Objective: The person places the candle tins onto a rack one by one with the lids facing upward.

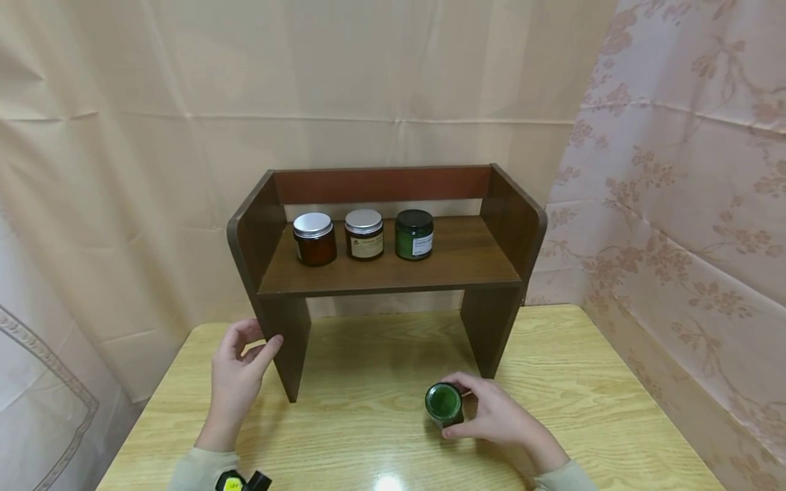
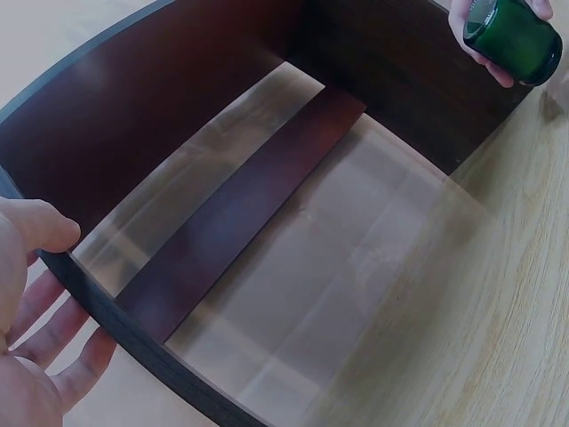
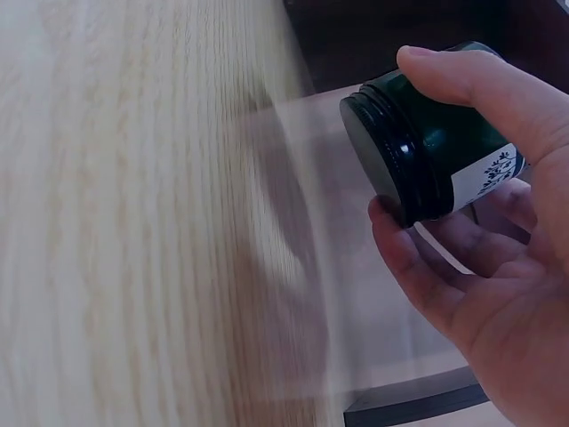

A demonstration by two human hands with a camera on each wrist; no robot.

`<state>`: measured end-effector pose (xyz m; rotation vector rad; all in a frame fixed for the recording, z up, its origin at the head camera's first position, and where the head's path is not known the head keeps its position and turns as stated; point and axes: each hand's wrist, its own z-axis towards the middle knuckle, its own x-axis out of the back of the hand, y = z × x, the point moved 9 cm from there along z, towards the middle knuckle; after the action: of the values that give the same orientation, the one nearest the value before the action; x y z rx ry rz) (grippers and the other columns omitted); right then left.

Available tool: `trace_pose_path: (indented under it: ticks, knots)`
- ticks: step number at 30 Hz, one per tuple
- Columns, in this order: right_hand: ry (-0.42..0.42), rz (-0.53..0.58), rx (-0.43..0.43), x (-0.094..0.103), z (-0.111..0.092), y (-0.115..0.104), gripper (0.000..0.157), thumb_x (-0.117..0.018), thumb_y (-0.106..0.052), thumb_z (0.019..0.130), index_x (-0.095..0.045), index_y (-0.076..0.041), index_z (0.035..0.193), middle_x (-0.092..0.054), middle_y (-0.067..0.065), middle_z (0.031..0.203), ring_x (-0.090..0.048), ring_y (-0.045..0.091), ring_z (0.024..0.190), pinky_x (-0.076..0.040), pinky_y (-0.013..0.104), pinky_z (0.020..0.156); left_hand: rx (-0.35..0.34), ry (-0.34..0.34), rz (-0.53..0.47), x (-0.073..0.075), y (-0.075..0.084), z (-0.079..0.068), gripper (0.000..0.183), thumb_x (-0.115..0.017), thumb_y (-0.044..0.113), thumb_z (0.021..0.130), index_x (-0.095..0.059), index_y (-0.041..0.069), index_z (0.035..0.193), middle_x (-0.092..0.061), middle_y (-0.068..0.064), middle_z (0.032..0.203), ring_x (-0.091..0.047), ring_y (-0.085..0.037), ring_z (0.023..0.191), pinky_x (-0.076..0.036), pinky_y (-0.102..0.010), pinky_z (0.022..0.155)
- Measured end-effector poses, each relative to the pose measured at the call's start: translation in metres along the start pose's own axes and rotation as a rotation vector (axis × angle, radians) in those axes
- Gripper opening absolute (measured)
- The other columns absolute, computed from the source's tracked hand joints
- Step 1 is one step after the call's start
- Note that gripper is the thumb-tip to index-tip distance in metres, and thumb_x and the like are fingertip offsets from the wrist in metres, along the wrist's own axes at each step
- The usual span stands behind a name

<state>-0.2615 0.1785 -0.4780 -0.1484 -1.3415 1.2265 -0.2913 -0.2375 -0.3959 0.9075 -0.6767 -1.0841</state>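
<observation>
A green glass jar (image 1: 443, 402) is in my right hand (image 1: 494, 412), thumb on one side and fingers on the other. Its glass base faces up toward the head camera. The right wrist view shows its black lid (image 3: 378, 151) pointing away from the palm, and a white label (image 3: 484, 178). My left hand (image 1: 236, 372) pinches the front edge of the left side panel (image 1: 285, 348) of a dark brown wooden shelf (image 1: 393, 276), below its board. In the left wrist view the thumb (image 2: 40, 227) lies inside the panel, the other fingers outside.
On the shelf board stand an amber jar (image 1: 316, 249) with a silver lid, a labelled amber jar (image 1: 366, 247) and a green jar (image 1: 405, 244) with a black lid. The shelf stands on a light wood table (image 1: 583, 389). Beige curtains (image 1: 399, 82) hang behind.
</observation>
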Motion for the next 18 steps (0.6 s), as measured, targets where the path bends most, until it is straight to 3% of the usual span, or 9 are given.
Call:
trace_pose_path:
  ticks: [12, 18]
  knots:
    - [0.0, -0.014, -0.051, 0.002, 0.001, 0.002, 0.063, -0.101, -0.027, 0.079, -0.067, -0.022, 0.132, -0.074, -0.013, 0.115, -0.068, 0.009, 0.103, -0.062, 0.032, 0.089, -0.009, -0.004, -0.002, 0.0, 0.001, 0.0, 0.035, -0.078, -0.015, 0.092, -0.063, -0.009, 0.123, -0.068, 0.0, 0.106, -0.067, -0.014, 0.101, -0.06, -0.015, 0.083]
    - [0.018, -0.042, -0.032, 0.009, 0.0, 0.0, 0.062, -0.1, -0.027, 0.079, -0.068, -0.021, 0.131, -0.073, -0.013, 0.115, -0.068, 0.01, 0.103, -0.063, 0.032, 0.087, -0.001, -0.002, -0.005, -0.001, 0.001, 0.0, 0.034, -0.078, -0.015, 0.093, -0.062, -0.008, 0.123, -0.068, 0.0, 0.107, -0.066, -0.014, 0.102, -0.06, -0.015, 0.084]
